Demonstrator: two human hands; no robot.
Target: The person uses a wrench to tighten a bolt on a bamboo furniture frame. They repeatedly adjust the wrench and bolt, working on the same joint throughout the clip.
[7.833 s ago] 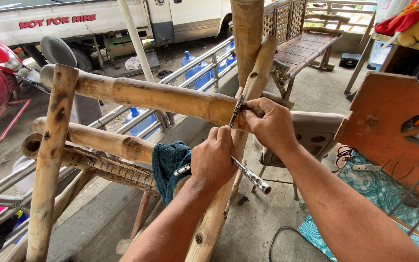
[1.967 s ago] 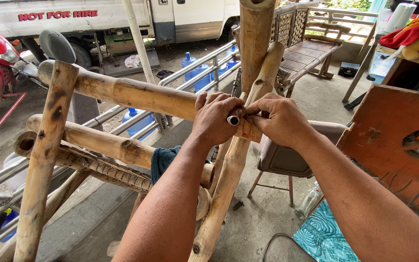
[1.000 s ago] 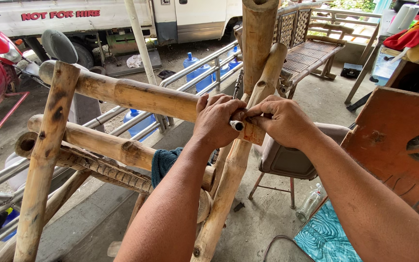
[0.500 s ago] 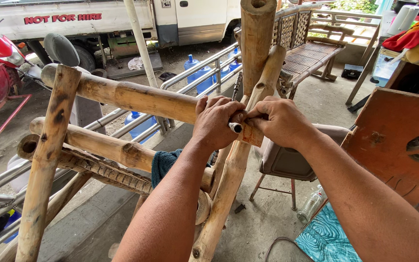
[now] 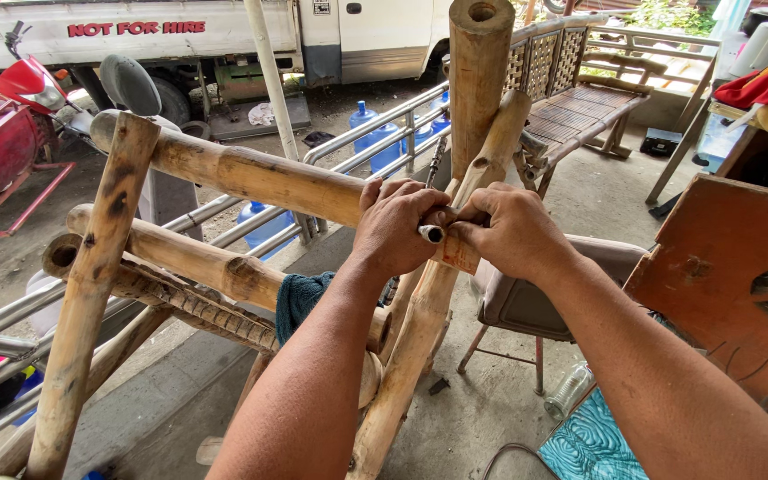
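Hands: we see both of them closed together at the joint where the horizontal bamboo pole (image 5: 251, 178) meets the slanted bamboo brace (image 5: 420, 329).
Left hand: our left hand (image 5: 397, 222) is curled over the end of the horizontal pole, fingers wrapped down around it, thumb side toward the right hand.
Right hand: our right hand (image 5: 513, 233) is closed in a pinch against the left, fingertips meeting it at the joint.
Small tool: a short rod with a white, dark-centred end (image 5: 430, 234) shows between the two hands, held there by both; we cannot tell what kind of tool it is.
Joint: it lies just in front of the upright bamboo post (image 5: 479, 80), with the cut end of the pole showing below our right fingers.
Change from half a second ago: almost none; our hands keep the same clasp on the same spot, and the white end stays between them.
Change from 7.8 seconds ago: then our left hand was lower, holding a long metal tool away from the joint, and the right alone was at the pole; now both are up at the joint and the long tool is out of sight.
Cloth: a teal cloth (image 5: 300, 298) hangs over the lower bamboo pole (image 5: 180, 258), partly behind our left forearm.
Around: a padded chair (image 5: 526, 298) stands under the right arm, a bamboo bench (image 5: 580, 98) beyond the post, a red motorcycle (image 5: 2, 124) at the left.
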